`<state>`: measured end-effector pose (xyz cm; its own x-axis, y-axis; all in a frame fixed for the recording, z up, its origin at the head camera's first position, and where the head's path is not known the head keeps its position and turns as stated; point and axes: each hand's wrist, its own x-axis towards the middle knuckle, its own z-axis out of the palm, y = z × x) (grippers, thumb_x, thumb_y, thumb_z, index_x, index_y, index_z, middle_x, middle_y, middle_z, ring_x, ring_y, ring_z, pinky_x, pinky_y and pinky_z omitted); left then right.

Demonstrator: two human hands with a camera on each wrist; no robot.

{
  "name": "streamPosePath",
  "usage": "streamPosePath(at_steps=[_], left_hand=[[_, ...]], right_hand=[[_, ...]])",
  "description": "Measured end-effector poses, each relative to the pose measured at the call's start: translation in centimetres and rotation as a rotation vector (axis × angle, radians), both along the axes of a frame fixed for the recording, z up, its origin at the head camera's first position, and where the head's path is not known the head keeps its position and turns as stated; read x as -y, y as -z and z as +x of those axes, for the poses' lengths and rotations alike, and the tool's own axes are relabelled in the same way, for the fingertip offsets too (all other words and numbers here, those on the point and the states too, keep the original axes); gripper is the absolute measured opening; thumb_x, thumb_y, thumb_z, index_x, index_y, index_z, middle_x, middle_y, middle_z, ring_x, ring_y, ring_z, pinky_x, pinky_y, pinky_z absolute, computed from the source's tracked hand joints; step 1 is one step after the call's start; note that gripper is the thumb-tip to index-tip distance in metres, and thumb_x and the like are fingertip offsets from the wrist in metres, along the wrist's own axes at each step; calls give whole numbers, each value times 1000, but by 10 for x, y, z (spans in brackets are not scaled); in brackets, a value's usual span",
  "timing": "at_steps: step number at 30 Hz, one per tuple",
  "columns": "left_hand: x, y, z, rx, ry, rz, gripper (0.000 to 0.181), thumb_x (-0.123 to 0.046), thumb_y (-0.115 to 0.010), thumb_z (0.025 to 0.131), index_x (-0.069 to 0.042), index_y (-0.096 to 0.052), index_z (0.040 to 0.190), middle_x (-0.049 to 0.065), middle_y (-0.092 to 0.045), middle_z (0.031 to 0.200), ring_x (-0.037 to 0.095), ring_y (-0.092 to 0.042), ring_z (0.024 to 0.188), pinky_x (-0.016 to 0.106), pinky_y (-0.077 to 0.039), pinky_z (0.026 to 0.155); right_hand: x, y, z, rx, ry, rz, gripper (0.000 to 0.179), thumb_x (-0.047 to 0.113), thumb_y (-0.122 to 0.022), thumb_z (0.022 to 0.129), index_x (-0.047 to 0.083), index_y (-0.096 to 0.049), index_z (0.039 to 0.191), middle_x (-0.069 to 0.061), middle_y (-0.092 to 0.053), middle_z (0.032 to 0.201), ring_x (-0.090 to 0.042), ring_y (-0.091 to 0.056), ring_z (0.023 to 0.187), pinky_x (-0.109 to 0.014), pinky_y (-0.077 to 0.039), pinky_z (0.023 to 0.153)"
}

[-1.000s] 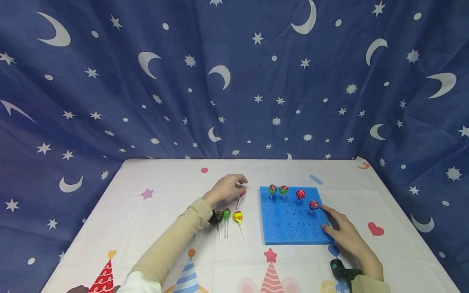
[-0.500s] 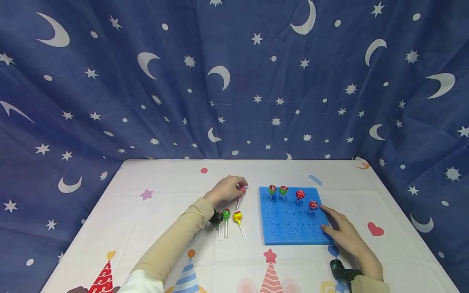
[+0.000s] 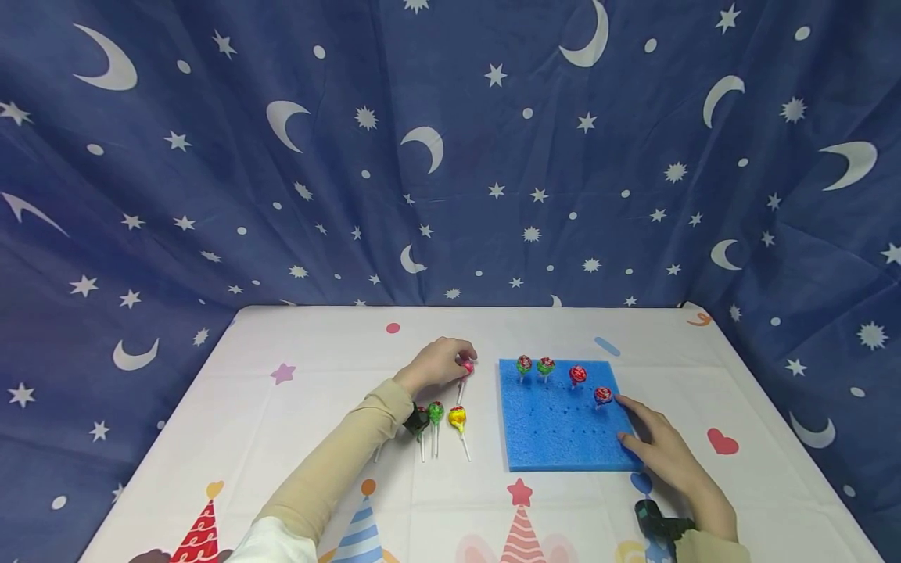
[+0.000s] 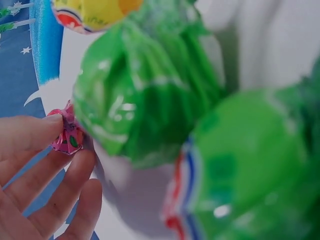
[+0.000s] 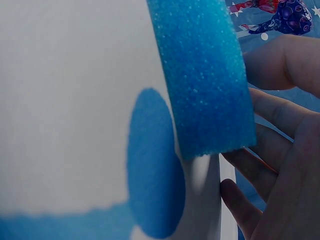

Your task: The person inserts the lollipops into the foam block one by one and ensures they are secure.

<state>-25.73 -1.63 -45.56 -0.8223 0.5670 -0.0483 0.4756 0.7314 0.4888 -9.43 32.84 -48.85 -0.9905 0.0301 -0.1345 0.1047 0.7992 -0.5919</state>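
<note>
In the head view my left hand (image 3: 438, 364) pinches a pink-wrapped lollipop (image 3: 467, 367) by its head, stick pointing toward me. The left wrist view shows the pink wrapper (image 4: 68, 134) between thumb and fingertips, the other fingers loosely bent. Nearer me lie a yellow lollipop (image 3: 457, 419) and a green lollipop (image 3: 436, 411), with others partly hidden by the wrist. My right hand (image 3: 662, 447) rests against the right edge of a blue foam block (image 3: 556, 450), fingers spread; the right wrist view has thumb and fingers along the foam's side (image 5: 210, 90).
Rows of small holes dot the foam. Along its far and right parts stand two green-wrapped lollipops (image 3: 545, 366), a red one (image 3: 578, 374) and a purple-and-red one (image 3: 603, 396). A white party-print cloth (image 3: 317, 344) covers the table; a starry curtain (image 3: 450, 203) hangs behind.
My left thumb and fingers have closed on the pink lollipop's head, and it has shifted very slightly. The right hand and foam block have stayed put.
</note>
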Motion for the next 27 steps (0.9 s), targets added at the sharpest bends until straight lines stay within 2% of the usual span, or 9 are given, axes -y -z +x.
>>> streamPosePath(at_steps=[6,13,21,27], left_hand=[[-1,0,0,-3,5,2,20,-11,-67,87,-11,-70,106,6,-69,101,17,-58,86,31,-48,79],[-1,-1,0,-29,15,0,17,-12,-68,87,-11,-70,104,4,-68,98,17,-57,86,32,-48,80],[-3,-6,3,-94,13,25,20,-10,-69,85,-11,-70,105,4,-66,99,17,-57,84,33,-49,79],[-5,-9,7,-141,16,54,20,-9,-68,85,-12,-69,105,4,-64,97,15,-52,77,29,-45,71]], right_hand=[[0,0,1,2,6,-5,65,28,-57,93,9,-30,149,-29,-29,151,-58,-22,135,-75,-23,99],[0,-1,1,7,3,-3,65,30,-57,93,9,-30,149,-29,-29,151,-58,-22,136,-75,-24,99],[1,-1,0,-6,1,3,64,28,-58,93,9,-31,148,-29,-30,150,-58,-23,135,-74,-24,99],[1,-1,2,-6,5,0,64,26,-57,93,8,-32,148,-29,-29,150,-58,-22,135,-74,-24,99]])
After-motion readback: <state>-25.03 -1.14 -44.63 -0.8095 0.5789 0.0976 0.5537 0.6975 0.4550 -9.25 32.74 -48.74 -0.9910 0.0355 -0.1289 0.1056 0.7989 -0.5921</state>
